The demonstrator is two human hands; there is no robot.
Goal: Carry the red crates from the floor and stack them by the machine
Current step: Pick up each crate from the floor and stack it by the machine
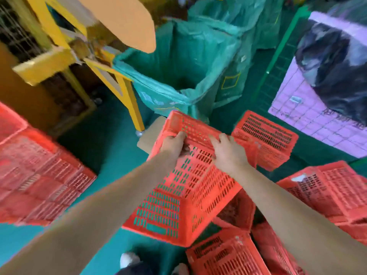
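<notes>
A red slotted crate (184, 187) is tilted in front of me, bottom side facing up. My left hand (174, 144) grips its far edge on the left, fingers curled over the rim. My right hand (228, 153) holds the same edge a little to the right. More red crates lie upside down on the green floor: one beyond the right hand (266, 139), one at the right (333, 191), one near my feet (228, 257). A blurred stack of red crates (39, 175) stands at the left.
A yellow machine frame (59, 54) stands at the upper left, with a yellow leg (133, 104) reaching the floor. A green bag-lined bin (178, 76) is behind the held crate. A wire cage with pink sheeting (309, 108) stands at the right. Flat cardboard (149, 135) lies on the floor.
</notes>
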